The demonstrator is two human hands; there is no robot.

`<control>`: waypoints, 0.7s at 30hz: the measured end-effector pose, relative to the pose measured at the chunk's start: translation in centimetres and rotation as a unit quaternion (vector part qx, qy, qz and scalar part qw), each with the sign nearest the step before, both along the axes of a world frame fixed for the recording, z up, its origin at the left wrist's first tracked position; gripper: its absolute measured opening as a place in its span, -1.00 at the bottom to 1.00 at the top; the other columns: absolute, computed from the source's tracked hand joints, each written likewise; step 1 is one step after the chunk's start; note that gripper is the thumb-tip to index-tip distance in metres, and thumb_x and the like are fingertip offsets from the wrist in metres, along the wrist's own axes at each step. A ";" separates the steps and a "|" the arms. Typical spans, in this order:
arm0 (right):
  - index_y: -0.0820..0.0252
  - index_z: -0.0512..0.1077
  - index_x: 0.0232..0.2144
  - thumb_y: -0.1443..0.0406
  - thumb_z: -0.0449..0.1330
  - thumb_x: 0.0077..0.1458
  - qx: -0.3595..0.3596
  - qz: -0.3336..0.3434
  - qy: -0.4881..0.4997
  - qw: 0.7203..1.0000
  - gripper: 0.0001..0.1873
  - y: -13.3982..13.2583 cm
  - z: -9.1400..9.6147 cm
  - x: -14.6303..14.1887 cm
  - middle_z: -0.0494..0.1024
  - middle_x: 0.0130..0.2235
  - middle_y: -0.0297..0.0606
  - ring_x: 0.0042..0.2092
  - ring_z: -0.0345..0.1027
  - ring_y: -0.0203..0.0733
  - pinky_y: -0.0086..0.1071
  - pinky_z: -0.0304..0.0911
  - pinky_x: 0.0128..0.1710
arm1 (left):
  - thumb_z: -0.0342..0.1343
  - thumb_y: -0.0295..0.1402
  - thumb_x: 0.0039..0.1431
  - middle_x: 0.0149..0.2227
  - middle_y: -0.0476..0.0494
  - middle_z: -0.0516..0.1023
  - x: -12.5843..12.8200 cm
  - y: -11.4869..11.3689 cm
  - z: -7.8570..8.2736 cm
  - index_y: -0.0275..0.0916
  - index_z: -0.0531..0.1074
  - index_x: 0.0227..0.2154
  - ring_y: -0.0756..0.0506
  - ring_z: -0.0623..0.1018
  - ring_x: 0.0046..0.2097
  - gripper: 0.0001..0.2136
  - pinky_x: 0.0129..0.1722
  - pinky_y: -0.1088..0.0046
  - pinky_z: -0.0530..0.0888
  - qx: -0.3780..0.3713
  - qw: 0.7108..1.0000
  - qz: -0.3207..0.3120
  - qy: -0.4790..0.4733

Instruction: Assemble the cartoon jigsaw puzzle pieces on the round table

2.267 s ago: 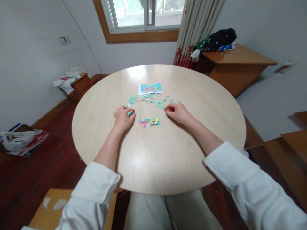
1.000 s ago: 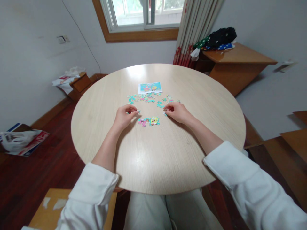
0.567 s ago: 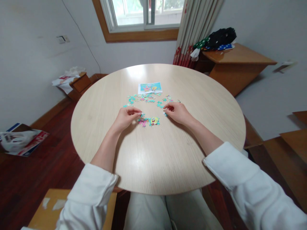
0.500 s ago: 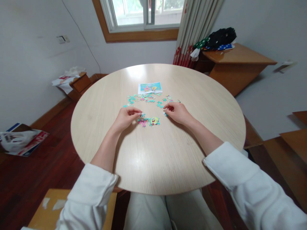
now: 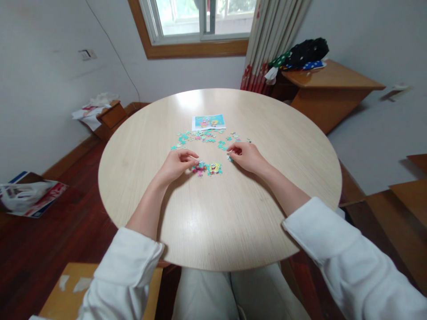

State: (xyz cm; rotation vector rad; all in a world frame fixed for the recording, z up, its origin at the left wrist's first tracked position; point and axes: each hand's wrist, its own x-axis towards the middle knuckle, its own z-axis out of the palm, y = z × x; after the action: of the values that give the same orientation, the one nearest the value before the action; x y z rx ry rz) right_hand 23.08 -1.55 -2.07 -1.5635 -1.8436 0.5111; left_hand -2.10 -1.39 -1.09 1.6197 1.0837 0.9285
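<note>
My left hand (image 5: 178, 164) pinches a small teal-and-white puzzle piece (image 5: 201, 164) just over the joined pink part (image 5: 199, 170) of a jigsaw. Right of that part lies a joined yellow character section (image 5: 214, 168), edged in teal. My right hand (image 5: 245, 154) has thumb and fingers closed round a small teal puzzle piece (image 5: 229, 158), mostly hidden by the fingertips. Beyond both hands, loose puzzle pieces (image 5: 209, 140) lie scattered in an arc. Behind them is a printed reference picture (image 5: 209, 122) with a pink and a yellow character.
Everything lies on a round pale wooden table (image 5: 213, 222). A brown cardboard box (image 5: 71, 289) sits at the lower left. To the right rear, a wooden cabinet (image 5: 333, 75) bears dark and dotted cloth. A window (image 5: 203, 22) and a curtain (image 5: 273, 35) are at the back.
My left hand has shifted slightly right and toward me, bringing its piece down over the pink part. My right hand has stayed in place.
</note>
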 end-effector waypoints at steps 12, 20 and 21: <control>0.26 0.57 -0.36 0.38 0.15 0.00 0.006 -0.005 -0.005 1.000 -0.81 -0.1 0.0 0.0 0.56 -0.41 -0.21 -0.38 0.34 -0.24 -0.34 0.24 -0.26 | 0.33 -0.24 -0.13 -0.51 -0.11 0.54 0.0 0.0 0.0 -0.30 0.50 -0.47 -0.05 0.53 -0.45 -0.77 -0.43 0.44 0.39 0.012 1.000 -0.012 0.014; 0.26 0.56 -0.40 0.40 0.17 -0.01 0.026 -0.005 -0.007 1.000 -0.85 0.0 0.0 -0.1 0.56 -0.43 -0.23 -0.40 0.33 -0.26 -0.36 0.22 -0.30 | 0.28 -0.29 -0.07 -0.43 -0.15 0.60 0.1 -0.1 0.2 -0.32 0.58 -0.40 -0.04 0.53 -0.40 -0.80 -0.34 0.40 0.42 0.009 0.999 -0.024 0.023; 0.26 0.56 -0.41 0.41 0.17 -0.01 0.025 -0.006 -0.008 1.000 -0.85 0.0 0.0 -0.1 0.56 -0.43 -0.23 -0.40 0.33 -0.26 -0.37 0.21 -0.30 | 0.27 -0.30 -0.06 -0.42 -0.15 0.61 0.1 -0.1 0.2 -0.32 0.58 -0.40 -0.04 0.53 -0.39 -0.81 -0.33 0.40 0.43 0.011 0.999 -0.024 0.027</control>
State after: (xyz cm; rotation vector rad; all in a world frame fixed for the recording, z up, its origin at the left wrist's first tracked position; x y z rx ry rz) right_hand 22.99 -1.57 -2.07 -1.5484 -1.8437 0.4466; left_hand -2.04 -1.52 -0.92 1.6914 1.0700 0.8719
